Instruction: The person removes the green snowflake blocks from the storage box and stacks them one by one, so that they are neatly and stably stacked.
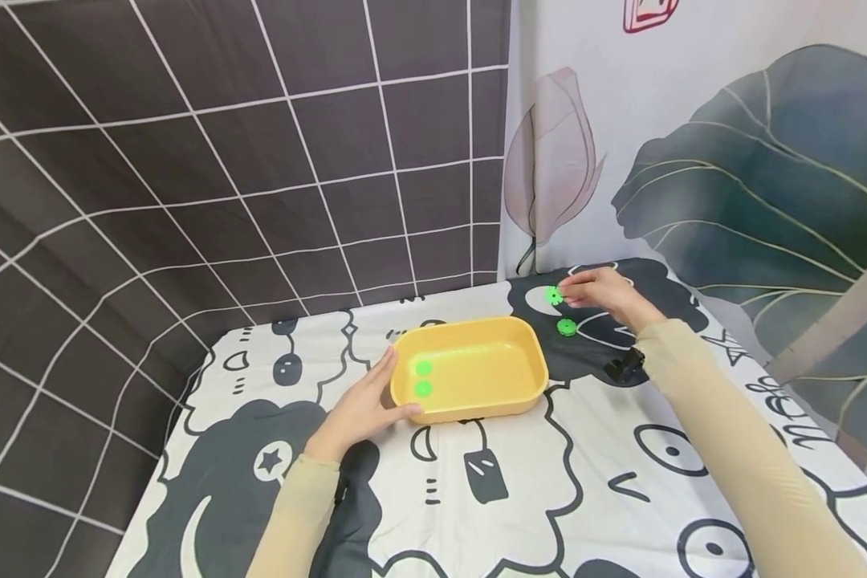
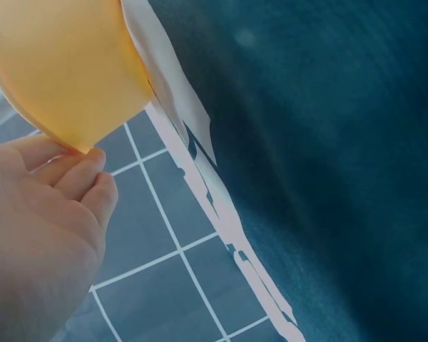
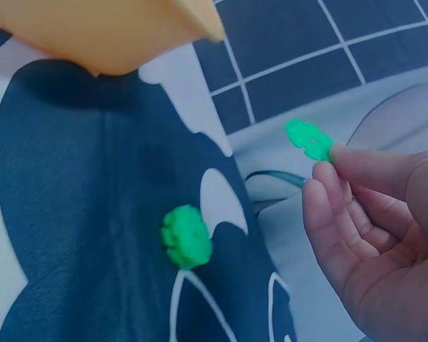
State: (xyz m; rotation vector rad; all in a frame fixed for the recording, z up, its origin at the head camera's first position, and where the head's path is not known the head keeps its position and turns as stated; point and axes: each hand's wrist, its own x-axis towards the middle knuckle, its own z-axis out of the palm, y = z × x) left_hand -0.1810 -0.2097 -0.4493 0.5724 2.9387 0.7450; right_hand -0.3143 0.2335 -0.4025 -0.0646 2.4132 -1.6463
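A yellow plastic bin [image 1: 477,412] stands on the cloth, with two green notched discs [image 1: 423,368] inside near its left end. My left hand [image 1: 361,409] holds that end, thumb along the front rim and fingers at the left wall; in the left wrist view, the fingertips meet the corner of the bin [image 2: 71,78]. Off to the right of the bin, my right hand [image 1: 598,291] pinches a flat green notched disc [image 3: 310,140] between thumb and fingertips, raised above the cloth. Another green notched piece [image 3: 187,236], thicker-looking, lies on the dark patch below the right hand.
The table is covered by a white cloth [image 1: 506,522] with black cartoon prints. Behind it hangs a dark curtain with a white grid [image 1: 318,144]. A pale flower-printed sheet [image 1: 571,160] borders the right side.
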